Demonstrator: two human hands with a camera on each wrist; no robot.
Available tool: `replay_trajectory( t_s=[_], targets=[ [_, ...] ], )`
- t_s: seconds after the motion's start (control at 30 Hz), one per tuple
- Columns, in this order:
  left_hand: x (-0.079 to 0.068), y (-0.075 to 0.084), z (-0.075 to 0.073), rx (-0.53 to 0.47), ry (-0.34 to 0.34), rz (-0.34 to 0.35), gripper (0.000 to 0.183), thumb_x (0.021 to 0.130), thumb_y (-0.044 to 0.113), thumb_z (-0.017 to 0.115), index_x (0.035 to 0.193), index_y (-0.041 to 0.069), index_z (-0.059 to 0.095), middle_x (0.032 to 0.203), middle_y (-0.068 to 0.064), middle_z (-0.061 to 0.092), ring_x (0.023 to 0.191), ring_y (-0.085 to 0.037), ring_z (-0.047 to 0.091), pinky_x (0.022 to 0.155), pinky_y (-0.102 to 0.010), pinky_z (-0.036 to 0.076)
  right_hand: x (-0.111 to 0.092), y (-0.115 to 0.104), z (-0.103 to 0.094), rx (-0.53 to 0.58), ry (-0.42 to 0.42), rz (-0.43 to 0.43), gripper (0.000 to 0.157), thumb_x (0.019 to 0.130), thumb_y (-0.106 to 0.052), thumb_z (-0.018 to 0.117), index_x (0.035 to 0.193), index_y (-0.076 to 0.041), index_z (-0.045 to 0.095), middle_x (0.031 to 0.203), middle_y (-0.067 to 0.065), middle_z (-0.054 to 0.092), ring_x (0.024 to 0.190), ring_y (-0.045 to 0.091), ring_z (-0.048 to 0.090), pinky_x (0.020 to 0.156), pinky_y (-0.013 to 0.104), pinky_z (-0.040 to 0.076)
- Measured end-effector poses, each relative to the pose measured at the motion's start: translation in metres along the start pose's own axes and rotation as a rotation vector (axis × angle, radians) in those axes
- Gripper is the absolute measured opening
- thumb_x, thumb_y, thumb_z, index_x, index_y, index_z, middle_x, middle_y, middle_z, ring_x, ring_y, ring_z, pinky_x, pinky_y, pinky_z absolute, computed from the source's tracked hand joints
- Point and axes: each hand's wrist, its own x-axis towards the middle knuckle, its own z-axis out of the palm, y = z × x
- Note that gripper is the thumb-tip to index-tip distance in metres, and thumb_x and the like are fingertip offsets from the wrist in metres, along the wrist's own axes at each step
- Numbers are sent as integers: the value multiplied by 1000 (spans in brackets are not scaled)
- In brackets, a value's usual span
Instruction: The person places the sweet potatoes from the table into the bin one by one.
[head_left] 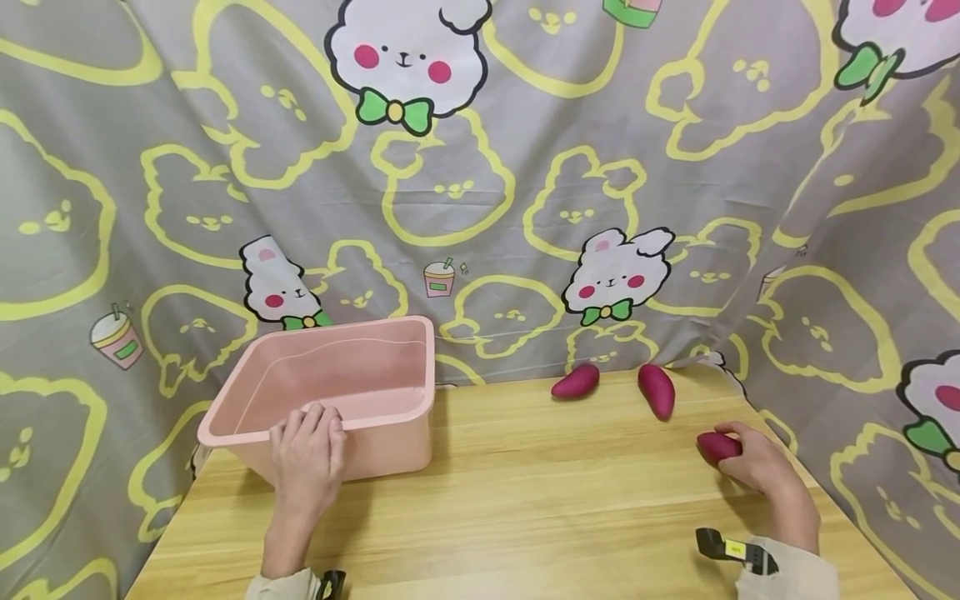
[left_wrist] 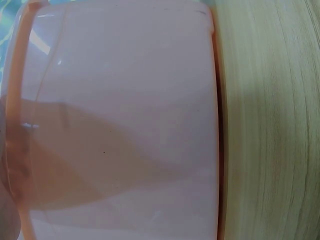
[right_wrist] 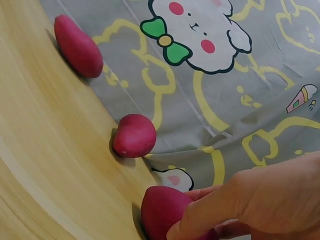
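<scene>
A pink plastic basin (head_left: 375,454) stands at the table's left, its inside bare where it shows. My left hand (head_left: 306,454) grips its near rim, fingers curled over the edge; in the left wrist view the basin's side wall (left_wrist: 130,100) fills most of the picture. At the table's right, my right hand (head_left: 757,458) holds a purple sweet potato (head_left: 716,447) between thumb and fingers. The right wrist view shows that sweet potato (right_wrist: 162,210) low over the tabletop, partly hidden by the thumb. Two more sweet potatoes, one (head_left: 576,382) and another (head_left: 657,392), lie near the back edge.
The wooden table (head_left: 510,517) reaches back to a grey curtain (head_left: 480,192) printed with cartoon rabbits, which hangs behind and along both sides. Bare tabletop shows between the basin and the sweet potatoes. A black strap (head_left: 735,550) is on the right sleeve.
</scene>
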Motion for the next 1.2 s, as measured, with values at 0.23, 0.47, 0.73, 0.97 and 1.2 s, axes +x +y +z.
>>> replay_trajectory(
  t_s=[0.23,0.47,0.73,0.97,1.2],
  targets=[
    [0,-1,0,5,-3,0,31,102,23,32,86,7,54,89,-16,58,87,-41,52,81,-57,35,2,-4,0,-20,42,-30,57,78,-2,68,130,14,50,105,35,59,87,40,58,70,42,45],
    [1,0,0,14,-4,0,31,102,22,32,85,8,54,90,-14,58,87,-40,52,79,-56,35,5,-12,2,-49,107,-74,57,77,-2,68,130,12,51,103,35,60,85,40,58,69,42,44],
    [0,0,0,15,-8,3,32,102,21,32,86,6,55,89,-15,57,89,-40,52,80,-56,35,10,-26,8,-60,207,-117,57,78,-1,70,132,9,52,109,38,57,89,45,56,69,47,42],
    [0,1,0,9,-8,1,32,102,24,33,85,7,54,87,-13,56,86,-39,51,80,-55,35,11,-35,16,-44,290,-135,60,78,-1,71,134,6,51,116,38,55,98,50,55,74,55,42],
    [0,1,2,15,6,2,30,101,22,33,84,8,54,86,-12,55,85,-38,51,79,-54,35,10,-45,18,-18,351,-175,58,77,2,73,132,7,53,119,38,54,100,51,54,75,58,41]
  ],
)
